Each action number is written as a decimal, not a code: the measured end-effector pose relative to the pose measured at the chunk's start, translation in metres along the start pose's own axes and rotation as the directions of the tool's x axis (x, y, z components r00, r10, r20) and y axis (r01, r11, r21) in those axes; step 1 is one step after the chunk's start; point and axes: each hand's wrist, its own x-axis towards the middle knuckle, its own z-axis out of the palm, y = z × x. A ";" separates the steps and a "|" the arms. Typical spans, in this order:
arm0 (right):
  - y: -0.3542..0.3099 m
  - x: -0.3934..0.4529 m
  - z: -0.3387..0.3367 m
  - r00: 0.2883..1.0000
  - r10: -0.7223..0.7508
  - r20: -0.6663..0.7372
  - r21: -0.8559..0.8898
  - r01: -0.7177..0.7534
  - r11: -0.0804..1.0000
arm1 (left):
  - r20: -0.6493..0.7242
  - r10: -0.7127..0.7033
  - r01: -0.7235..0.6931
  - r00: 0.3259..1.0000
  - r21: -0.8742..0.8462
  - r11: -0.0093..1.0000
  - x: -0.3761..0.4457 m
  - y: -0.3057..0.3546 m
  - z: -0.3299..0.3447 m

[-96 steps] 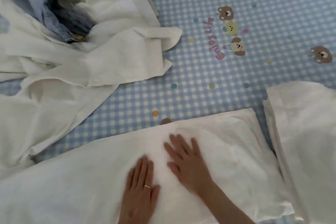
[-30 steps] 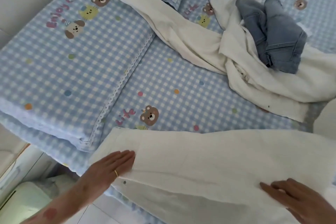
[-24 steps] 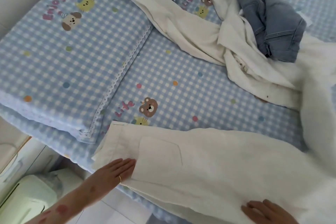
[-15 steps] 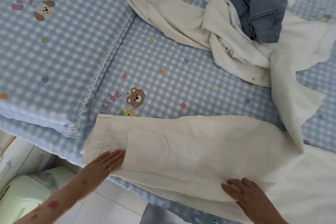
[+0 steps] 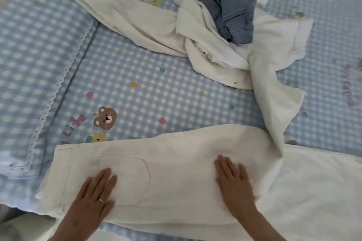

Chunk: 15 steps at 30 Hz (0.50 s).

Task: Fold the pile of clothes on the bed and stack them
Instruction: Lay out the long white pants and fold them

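Both our hands have slid inward over the cream trousers (image 5: 176, 164) since the frames just before: our left hand (image 5: 94, 197) has come off the waistband edge onto the back pocket (image 5: 125, 180), and our right hand (image 5: 235, 184) has moved up from the near hem to the middle of the leg. Each hand lies flat with straight fingers, pressing the cloth and gripping nothing.

Left of our left hand, the waistband reaches the corner of the bed (image 5: 147, 92), beside a checked pillow (image 5: 29, 64). Between our two hands the trousers lie smoothed lengthwise along the near edge. Right of our right hand, more pale cloth (image 5: 313, 191) spreads toward the edge of view; we cannot tell whether it is the same garment.

Beyond our hands, up the bed, the pile (image 5: 205, 41) remains tangled: long white pieces twisted together, with blue jeans (image 5: 229, 4) bunched on top.

We judge the task to be early. One garment is flattened but not yet folded across, no finished stack is visible, and the white pieces and jeans are untouched.
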 end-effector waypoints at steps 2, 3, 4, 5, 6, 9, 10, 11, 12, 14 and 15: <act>0.044 -0.008 -0.027 0.978 0.187 -0.096 0.163 -0.170 0.972 | -0.088 -0.042 0.037 0.995 -0.057 0.998 0.008 0.032 0.003; 0.064 -0.010 -0.042 0.944 0.286 -0.166 0.268 -0.236 0.934 | -0.135 -0.022 0.012 0.991 -0.077 0.997 0.018 0.059 0.003; 0.081 -0.009 -0.053 0.904 0.370 -0.215 0.379 -0.273 0.885 | -0.194 0.027 -0.044 0.981 -0.086 0.995 0.029 0.089 0.007; 0.095 -0.007 -0.063 0.869 0.440 -0.226 0.471 -0.298 0.831 | -0.236 0.090 -0.115 0.968 -0.095 0.989 0.041 0.126 0.009; 0.105 -0.003 -0.069 0.848 0.477 -0.229 0.525 -0.305 0.795 | -0.219 0.155 -0.187 0.963 -0.130 0.974 0.054 0.162 0.011; 0.117 0.013 -0.079 0.881 0.383 -0.277 0.554 -0.179 0.813 | -0.262 0.320 -0.356 0.911 -0.103 0.929 0.093 0.270 0.017; 0.119 0.016 -0.081 0.893 0.313 -0.322 0.567 -0.083 0.820 | -0.279 0.338 -0.373 0.899 -0.079 0.925 0.108 0.301 0.017; 0.124 0.017 -0.082 0.886 0.251 -0.390 0.561 0.012 0.828 | -0.295 0.351 -0.389 0.889 -0.081 0.918 0.122 0.327 0.014; 0.130 0.018 -0.082 0.856 0.215 -0.471 0.532 0.080 0.843 | -0.320 0.334 -0.377 0.887 -0.081 0.923 0.135 0.348 0.010; 0.160 0.022 -0.081 0.773 0.277 -0.570 0.483 0.043 0.874 | -0.316 0.290 -0.336 0.904 -0.104 0.936 0.157 0.375 -0.003; 0.179 0.027 -0.080 0.754 0.374 -0.540 0.514 -0.056 0.856 | -0.347 0.259 -0.312 0.901 -0.108 0.944 0.168 0.380 -0.005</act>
